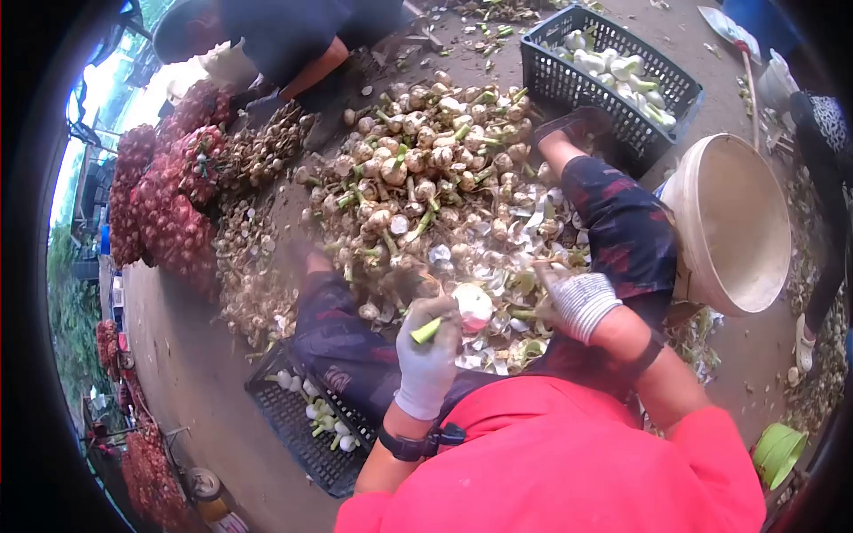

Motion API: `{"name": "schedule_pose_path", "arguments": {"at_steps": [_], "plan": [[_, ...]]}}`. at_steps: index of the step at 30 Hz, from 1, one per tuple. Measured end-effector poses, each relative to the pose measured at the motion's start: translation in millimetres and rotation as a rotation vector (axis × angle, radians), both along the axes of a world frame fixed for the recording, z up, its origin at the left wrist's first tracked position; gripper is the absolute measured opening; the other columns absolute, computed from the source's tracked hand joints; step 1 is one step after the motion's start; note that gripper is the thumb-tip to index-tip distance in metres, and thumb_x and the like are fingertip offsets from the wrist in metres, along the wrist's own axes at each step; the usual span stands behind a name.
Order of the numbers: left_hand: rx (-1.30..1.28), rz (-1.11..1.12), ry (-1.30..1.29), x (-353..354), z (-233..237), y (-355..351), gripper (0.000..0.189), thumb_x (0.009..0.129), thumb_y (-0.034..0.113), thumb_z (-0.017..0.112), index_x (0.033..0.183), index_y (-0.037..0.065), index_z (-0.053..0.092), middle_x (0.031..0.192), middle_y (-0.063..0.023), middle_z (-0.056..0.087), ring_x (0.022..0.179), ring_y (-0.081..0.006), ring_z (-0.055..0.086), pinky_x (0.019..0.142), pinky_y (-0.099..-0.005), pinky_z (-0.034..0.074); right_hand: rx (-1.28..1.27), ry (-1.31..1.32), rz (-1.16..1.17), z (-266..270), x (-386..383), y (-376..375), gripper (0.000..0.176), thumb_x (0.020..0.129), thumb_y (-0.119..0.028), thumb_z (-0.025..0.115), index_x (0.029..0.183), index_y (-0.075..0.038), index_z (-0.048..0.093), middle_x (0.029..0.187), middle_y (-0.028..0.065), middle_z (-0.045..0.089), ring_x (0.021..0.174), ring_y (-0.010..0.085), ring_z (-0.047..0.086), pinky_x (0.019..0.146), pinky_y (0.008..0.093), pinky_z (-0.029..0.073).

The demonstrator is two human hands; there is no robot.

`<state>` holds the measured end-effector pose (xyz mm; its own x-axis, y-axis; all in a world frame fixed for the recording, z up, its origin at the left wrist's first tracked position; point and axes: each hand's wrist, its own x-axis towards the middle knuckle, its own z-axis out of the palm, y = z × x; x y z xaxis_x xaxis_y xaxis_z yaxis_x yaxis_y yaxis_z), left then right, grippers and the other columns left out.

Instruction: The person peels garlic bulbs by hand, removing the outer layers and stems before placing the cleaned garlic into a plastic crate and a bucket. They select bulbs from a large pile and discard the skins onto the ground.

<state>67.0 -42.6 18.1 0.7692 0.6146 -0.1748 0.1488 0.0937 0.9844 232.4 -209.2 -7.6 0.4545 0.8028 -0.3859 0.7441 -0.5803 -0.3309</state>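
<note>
My left hand (428, 342), in a white glove, is closed around the green stem of a garlic bulb (473, 307). The bulb's white and pinkish head sticks out to the right of my fingers, and the cut stem end shows at the palm. To its right, my right hand (576, 300) wears a striped knit glove. Its fingers are curled and partly blurred, and what they grip is not clear. Beyond both hands lies a large heap of unpeeled garlic (418, 169) with green stems. Loose white peelings (524, 240) cover the ground between my legs.
A dark crate (613, 115) of cleaned bulbs stands far right; another crate (306, 435) is by my left leg. A white bucket (742, 226) leans at my right knee. Red net sacks (169, 195) are at left, near a bending person (302, 44). A green container (779, 455) sits lower right.
</note>
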Motion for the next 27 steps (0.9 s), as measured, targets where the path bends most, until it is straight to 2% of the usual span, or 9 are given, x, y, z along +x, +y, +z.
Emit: {"name": "schedule_pose_path", "arguments": {"at_steps": [3,6,10,12,20,22,23,24,27], "plan": [[0.634,-0.071,-0.117,10,-7,-11,0.018,0.076,-0.003,0.061,0.093,0.002,0.058,0.081,-0.0084,0.056,0.067,-0.0191,0.057,0.057,-0.0297,0.046,0.349,0.29,-0.097,31,-14,16,0.042,0.082,-0.031,0.059,0.108,0.001,0.052,0.076,0.0206,0.062,0.074,0.0359,0.063,0.066,0.0434,0.05],[0.876,-0.137,-0.142,18,0,-17,0.022,0.071,-0.003,0.062,0.091,0.003,0.057,0.081,-0.0146,0.054,0.068,-0.0286,0.057,0.058,-0.0343,0.046,0.562,0.032,-0.072,21,-39,25,0.021,0.081,-0.024,0.058,0.083,-0.004,0.052,0.065,0.0174,0.059,0.064,0.0357,0.061,0.057,0.0449,0.048],[1.141,-0.35,-0.103,19,2,-12,0.034,0.063,0.002,0.063,0.096,0.005,0.055,0.081,-0.0138,0.054,0.067,-0.0319,0.056,0.055,-0.0397,0.045,0.434,0.127,-0.102,14,-42,27,0.015,0.08,-0.018,0.055,0.083,-0.003,0.055,0.065,0.0176,0.06,0.063,0.0358,0.062,0.057,0.0453,0.049],[1.179,-0.639,0.033,15,10,-11,0.035,0.06,0.004,0.062,0.094,0.005,0.055,0.081,-0.0137,0.052,0.066,-0.0318,0.055,0.054,-0.0409,0.044,0.165,0.233,0.01,14,-40,29,0.017,0.079,-0.019,0.055,0.084,-0.004,0.059,0.07,0.0185,0.063,0.067,0.0358,0.063,0.06,0.0457,0.05],[1.116,-0.704,-0.004,7,20,-2,0.026,0.064,0.004,0.063,0.089,0.006,0.056,0.081,-0.0129,0.053,0.066,-0.031,0.055,0.055,-0.0392,0.045,0.266,0.12,0.016,17,-47,21,0.019,0.077,-0.027,0.059,0.077,-0.008,0.064,0.074,0.0166,0.065,0.072,0.0335,0.065,0.063,0.0434,0.051],[0.86,-0.665,-0.153,1,24,5,0.02,0.069,0.002,0.064,0.087,0.007,0.059,0.082,-0.0121,0.054,0.063,-0.0286,0.054,0.056,-0.0348,0.045,0.378,0.058,-0.104,14,-39,18,0.02,0.076,-0.029,0.059,0.075,-0.01,0.065,0.07,0.0154,0.064,0.071,0.0325,0.065,0.061,0.0428,0.051],[0.593,-0.64,-0.144,-7,31,3,0.015,0.069,0.001,0.064,0.084,0.006,0.062,0.084,-0.0103,0.055,0.067,-0.0235,0.053,0.064,-0.0311,0.045,0.256,0.058,-0.119,10,-30,18,0.021,0.076,-0.029,0.058,0.076,-0.009,0.066,0.071,0.0158,0.064,0.071,0.0332,0.064,0.061,0.0429,0.05],[0.591,-0.64,-0.147,-9,39,2,0.015,0.069,0.001,0.064,0.084,0.006,0.062,0.084,-0.0103,0.055,0.067,-0.0235,0.053,0.064,-0.0311,0.045,0.136,0.056,-0.131,5,-21,19,0.022,0.077,-0.029,0.058,0.077,-0.008,0.066,0.071,0.0163,0.064,0.071,0.0338,0.064,0.06,0.043,0.05],[0.137,-0.433,-0.173,-18,51,2,0.013,0.067,-0.002,0.059,0.078,0.004,0.062,0.087,-0.0082,0.055,0.084,-0.0171,0.05,0.077,-0.0291,0.04,0.046,0.241,0.029,16,-19,5,0.025,0.079,-0.031,0.056,0.081,-0.008,0.066,0.074,0.0159,0.065,0.074,0.0345,0.064,0.063,0.0422,0.05]]}}
